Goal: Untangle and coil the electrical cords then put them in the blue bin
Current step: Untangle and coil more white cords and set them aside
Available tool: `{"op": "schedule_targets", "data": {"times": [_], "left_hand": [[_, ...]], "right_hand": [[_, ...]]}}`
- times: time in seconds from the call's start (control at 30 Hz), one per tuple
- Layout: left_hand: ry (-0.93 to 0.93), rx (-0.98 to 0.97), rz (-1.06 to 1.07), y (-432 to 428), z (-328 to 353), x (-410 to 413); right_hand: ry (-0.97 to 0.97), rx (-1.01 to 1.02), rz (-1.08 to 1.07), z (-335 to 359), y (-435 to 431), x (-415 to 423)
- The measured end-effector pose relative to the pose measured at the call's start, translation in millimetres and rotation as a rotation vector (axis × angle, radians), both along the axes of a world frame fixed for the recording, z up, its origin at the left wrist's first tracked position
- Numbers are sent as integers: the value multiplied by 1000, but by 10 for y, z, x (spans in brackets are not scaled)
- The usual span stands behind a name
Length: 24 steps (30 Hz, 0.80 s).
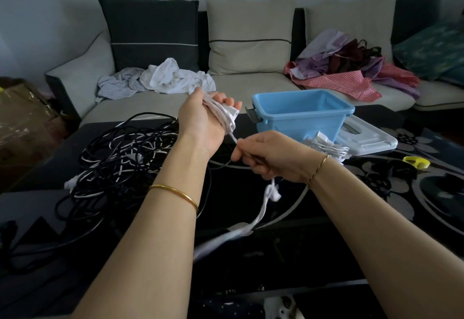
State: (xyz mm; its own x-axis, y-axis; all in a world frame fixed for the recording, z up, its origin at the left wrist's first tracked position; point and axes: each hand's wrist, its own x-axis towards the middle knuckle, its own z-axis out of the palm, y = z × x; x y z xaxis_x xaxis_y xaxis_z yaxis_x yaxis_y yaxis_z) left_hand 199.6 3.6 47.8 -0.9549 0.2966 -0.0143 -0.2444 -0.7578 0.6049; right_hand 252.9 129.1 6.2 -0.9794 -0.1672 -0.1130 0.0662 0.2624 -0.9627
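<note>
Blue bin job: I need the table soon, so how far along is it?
Done: one coiled white cord bundle lies beside the blue plastic bin, not in it. In hand: left hand holds white cord loops, right hand pinches its tail. Left: tangled pile of black and white cords.

Our left hand (200, 122) is raised, its fingers curled round a white cord (226, 117); our right hand (271, 158), lower, pinches it.
</note>
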Motion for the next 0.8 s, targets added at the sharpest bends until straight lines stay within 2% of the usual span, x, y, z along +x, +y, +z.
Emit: {"op": "schedule_targets", "data": {"times": [0.1, 0.17, 0.3, 0.37, 0.5, 0.57, 0.67, 0.8], "left_hand": [[5, -124, 139, 40, -16, -26], [96, -307, 218, 66, -51, -41], [583, -974, 331, 104, -128, 37], [752, -1204, 295, 113, -149, 59], [850, -1513, 45, 125, -127, 108], [808, -1539, -118, 119, -114, 159], [608, -1390, -362, 89, -78, 219], [557, -1285, -439, 48, -23, 245]], "right_hand": [[-7, 108, 85, 125, -2, 88], [18, 183, 96, 213, 1, 135], [121, 324, 46, 350, 16, 180], [178, 379, -24, 384, 75, 185], [353, 541, -145, 403, 160, 188], [454, 603, -238, 394, 212, 162], [559, 617, -349, 392, 330, 129], [631, 543, -397, 308, 398, 81]]}}
